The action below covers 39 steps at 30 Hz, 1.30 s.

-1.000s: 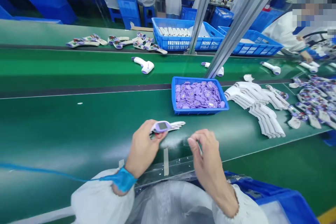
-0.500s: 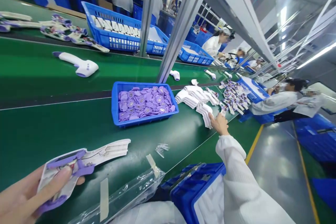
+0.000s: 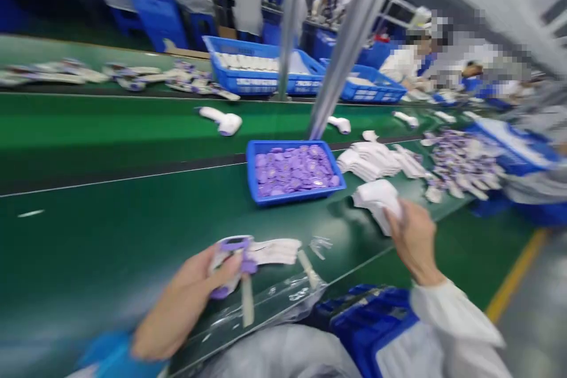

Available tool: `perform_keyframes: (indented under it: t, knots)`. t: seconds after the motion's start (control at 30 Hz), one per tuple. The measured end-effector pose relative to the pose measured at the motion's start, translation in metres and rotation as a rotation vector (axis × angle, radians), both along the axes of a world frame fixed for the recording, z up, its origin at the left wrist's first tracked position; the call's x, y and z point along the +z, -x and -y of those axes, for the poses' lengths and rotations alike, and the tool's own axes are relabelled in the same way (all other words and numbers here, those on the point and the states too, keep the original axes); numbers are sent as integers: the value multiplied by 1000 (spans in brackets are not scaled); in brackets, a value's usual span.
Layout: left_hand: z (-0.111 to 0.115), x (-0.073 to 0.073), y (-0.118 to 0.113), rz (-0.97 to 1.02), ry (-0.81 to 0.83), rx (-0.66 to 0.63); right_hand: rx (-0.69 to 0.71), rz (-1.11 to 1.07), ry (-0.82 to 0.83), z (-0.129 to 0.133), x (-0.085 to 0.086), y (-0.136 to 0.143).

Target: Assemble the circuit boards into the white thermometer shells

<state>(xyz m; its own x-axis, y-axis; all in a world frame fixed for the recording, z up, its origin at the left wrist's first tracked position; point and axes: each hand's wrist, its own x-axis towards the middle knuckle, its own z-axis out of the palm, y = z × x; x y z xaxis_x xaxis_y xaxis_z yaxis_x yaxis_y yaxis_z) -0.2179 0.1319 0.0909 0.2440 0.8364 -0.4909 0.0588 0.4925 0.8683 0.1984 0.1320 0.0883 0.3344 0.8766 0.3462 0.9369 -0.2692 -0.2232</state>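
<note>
Factory line behind, blurred, with white-coated co-workers point(image 3: 247, 0) and blue crates point(image 3: 248, 82) past a green belt point(image 3: 110, 136); nearer, a dark green surface point(image 3: 110, 236). Seen in the head view: holding a part-built white-and-purple device half point(image 3: 266, 253) in the left hand point(image 3: 190, 286), with thumb laid over its inner side and fingers curled underneath, above the surface's near edge, handle end pointing right. Pinching a white casing shell point(image 3: 378, 198) firmly between thumb and fingers of the right hand point(image 3: 414, 239), also toward the near edge, further right; too blurred to tell whether single or stacked. Close to the far edge, a blue tray point(image 3: 296, 197) full of purple oval pieces point(image 3: 292, 168); just right of it, fanned white shells point(image 3: 370, 159), then a heap of part-built halves point(image 3: 463, 162). Along the near edge, clear plastic point(image 3: 274, 301) with tape strips point(image 3: 247, 301), beside small clear slivers point(image 3: 319, 246).
</note>
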Motion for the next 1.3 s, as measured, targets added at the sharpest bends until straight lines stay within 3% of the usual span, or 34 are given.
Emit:
perform_keyframes:
  t: [0.07, 0.2, 0.3, 0.37, 0.53, 0.67, 0.77, 0.87, 0.97, 1.1, 1.2, 1.3]
  knots:
    - [2, 3, -9, 77, -22, -30, 234, 102, -148, 11, 9, 35]
    - [6, -3, -19, 188, 26, 18, 676, 180, -223, 34, 25, 127]
    - [13, -6, -18, 202, 96, 100, 853, 171, -179, 40, 21, 180]
    - [16, -6, -14, 194, 95, 91, 904, 164, -118, 38, 13, 195]
    - [18, -5, -7, -15, -204, -105, 922, 10, -9, 31, 4, 199]
    - [17, 1, -11, -205, -346, -170, 876, -543, 201, 23, 10, 213]
    - [15, 4, -14, -219, -324, -122, 719, -761, 197, 15, 15, 235]
    - [15, 5, -16, -277, -319, -161, 575, -753, 138, 9, 16, 257]
    - [20, 6, -21, -452, -430, -280, 553, -618, 23, 3, 13, 273]
    - [21, 7, -26, -740, -609, -210, 582, -579, -176, -11, 13, 282]
    - [15, 8, -18, -565, -598, -211, 508, -643, -280, -15, 16, 282]
    - [14, 8, -13, -444, -469, -231, 461, -706, -206, -13, 16, 281]
